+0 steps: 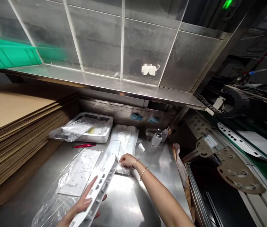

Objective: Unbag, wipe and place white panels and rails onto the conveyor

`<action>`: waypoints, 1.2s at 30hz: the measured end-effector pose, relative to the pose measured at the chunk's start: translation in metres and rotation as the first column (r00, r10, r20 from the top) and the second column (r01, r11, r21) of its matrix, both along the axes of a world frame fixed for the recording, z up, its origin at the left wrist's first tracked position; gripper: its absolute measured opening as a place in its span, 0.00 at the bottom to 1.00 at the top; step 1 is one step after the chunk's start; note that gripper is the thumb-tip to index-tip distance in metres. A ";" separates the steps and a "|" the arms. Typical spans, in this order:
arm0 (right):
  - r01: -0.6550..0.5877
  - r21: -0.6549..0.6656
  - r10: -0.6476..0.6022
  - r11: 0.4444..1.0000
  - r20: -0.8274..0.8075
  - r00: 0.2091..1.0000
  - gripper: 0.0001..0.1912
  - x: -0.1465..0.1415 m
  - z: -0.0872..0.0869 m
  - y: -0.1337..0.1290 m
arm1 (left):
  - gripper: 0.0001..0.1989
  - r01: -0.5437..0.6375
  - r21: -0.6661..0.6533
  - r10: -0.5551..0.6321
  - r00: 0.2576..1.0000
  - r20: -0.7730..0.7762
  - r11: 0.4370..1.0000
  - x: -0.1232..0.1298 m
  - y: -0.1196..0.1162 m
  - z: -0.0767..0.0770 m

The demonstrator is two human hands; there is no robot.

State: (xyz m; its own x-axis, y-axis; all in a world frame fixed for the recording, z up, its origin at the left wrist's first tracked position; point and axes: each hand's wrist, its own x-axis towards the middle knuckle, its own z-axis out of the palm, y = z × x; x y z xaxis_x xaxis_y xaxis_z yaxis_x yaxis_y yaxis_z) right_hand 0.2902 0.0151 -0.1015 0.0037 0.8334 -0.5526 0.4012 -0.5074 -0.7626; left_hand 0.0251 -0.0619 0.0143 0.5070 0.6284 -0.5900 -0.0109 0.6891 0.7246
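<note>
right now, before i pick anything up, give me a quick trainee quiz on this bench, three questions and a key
1. Multiple choice. What does the left hand hold?
a) a green crate
b) a long slotted white strip
c) a cardboard sheet

2. True or false. The red tool lies outside the white tray, on the metal table.

3. Put in order, left to right in the picture: white bottle; cardboard stack; right hand.

Key: 1 b; 2 true; 3 cardboard stack, right hand, white bottle.
</note>
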 end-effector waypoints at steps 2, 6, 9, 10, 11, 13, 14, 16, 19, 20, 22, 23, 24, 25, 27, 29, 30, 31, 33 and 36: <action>0.046 -0.001 -0.046 0.999 0.010 0.999 0.09 -0.003 -0.003 -0.001 | 0.34 0.001 -0.002 -0.002 1.000 -0.031 1.000 0.016 0.006 -0.009; 0.125 0.011 -0.124 0.992 -0.063 0.990 0.10 -0.001 -0.006 0.000 | 0.33 -0.054 -0.095 0.045 0.995 -0.095 0.994 0.028 0.005 -0.025; 0.164 -0.008 -0.164 0.986 -0.140 0.976 0.10 -0.004 -0.010 0.001 | 0.37 -0.157 -0.128 0.158 0.987 -0.005 0.979 0.027 -0.002 -0.029; 0.183 -0.011 -0.183 0.983 -0.164 0.969 0.10 -0.006 -0.011 0.002 | 0.38 -0.190 -0.124 0.195 0.980 0.032 0.974 0.028 -0.004 -0.028; 0.207 -0.010 -0.205 0.978 -0.191 0.960 0.10 -0.008 -0.013 0.002 | 0.38 -0.218 -0.109 0.224 0.973 0.051 0.970 0.030 -0.006 -0.027; 0.271 0.013 -0.259 0.962 -0.259 0.931 0.10 -0.011 -0.014 0.002 | 0.38 -0.224 -0.066 0.227 0.973 0.035 0.972 0.037 -0.005 -0.026; 0.314 0.031 -0.291 0.949 -0.301 0.908 0.10 -0.010 -0.013 0.001 | 0.38 -0.201 -0.038 0.201 0.980 -0.006 0.979 0.041 -0.002 -0.026; 0.424 0.082 -0.360 0.902 -0.400 0.843 0.11 -0.006 -0.008 -0.003 | 0.35 -0.152 0.025 0.154 0.981 -0.120 0.988 0.047 0.006 -0.030; 0.601 0.163 -0.437 0.782 -0.545 0.716 0.14 0.002 0.002 -0.007 | 0.37 -0.169 0.116 0.189 0.965 -0.183 0.979 0.049 0.018 -0.047; 0.647 0.185 -0.451 0.739 -0.578 0.680 0.15 0.004 0.005 -0.008 | 0.38 -0.189 0.134 0.210 0.963 -0.171 0.973 0.048 0.020 -0.053; 0.712 0.226 -0.471 0.665 -0.614 0.634 0.16 0.002 0.009 -0.009 | 0.41 -0.224 0.133 0.238 0.966 -0.099 0.965 0.043 0.023 -0.063; 0.731 0.250 -0.476 0.635 -0.618 0.625 0.16 0.000 0.011 -0.010 | 0.42 -0.234 0.122 0.241 0.969 -0.048 0.965 0.041 0.023 -0.065; 0.740 0.280 -0.475 0.612 -0.617 0.627 0.17 -0.002 0.012 -0.011 | 0.41 -0.233 0.111 0.234 0.972 0.006 0.966 0.041 0.024 -0.065; 0.740 0.319 -0.469 0.592 -0.610 0.638 0.17 -0.004 0.014 -0.014 | 0.41 -0.222 0.109 0.217 0.975 0.059 0.969 0.042 0.025 -0.062; 0.709 0.426 -0.433 0.562 -0.579 0.691 0.20 -0.006 0.021 -0.021 | 0.42 -0.163 0.119 0.151 0.983 0.102 0.979 0.051 0.028 -0.049; 0.626 0.559 -0.363 0.544 -0.515 0.776 0.20 -0.004 0.031 -0.031 | 0.40 -0.074 0.071 0.070 0.995 0.068 0.995 0.066 0.030 -0.032; 0.568 0.623 -0.318 0.538 -0.473 0.821 0.18 -0.002 0.036 -0.037 | 0.38 -0.047 -0.009 0.047 0.995 0.089 0.999 0.075 0.031 -0.023; 0.509 0.675 -0.272 0.535 -0.433 0.860 0.15 -0.001 0.042 -0.041 | 0.35 -0.052 -0.113 0.069 0.987 0.147 0.992 0.083 0.030 -0.016; 0.375 0.771 -0.200 0.515 -0.317 0.927 0.12 -0.002 0.054 -0.048 | 0.28 -0.172 -0.316 0.272 0.912 0.307 0.933 0.094 0.024 -0.008; 0.175 0.887 -0.198 0.428 -0.097 0.975 0.13 -0.017 0.073 -0.059 | 0.22 -0.372 -0.388 0.524 0.734 0.433 0.843 0.097 -0.003 -0.016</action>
State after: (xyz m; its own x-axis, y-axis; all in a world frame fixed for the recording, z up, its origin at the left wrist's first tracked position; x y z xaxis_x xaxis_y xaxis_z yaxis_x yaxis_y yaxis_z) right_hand 0.2728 -0.0440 -0.0285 0.2236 0.8433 0.4886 0.4046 0.3758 -0.8337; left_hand 0.1220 -0.0645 -0.0020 0.4734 0.7222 -0.5043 -0.6766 0.6647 0.3169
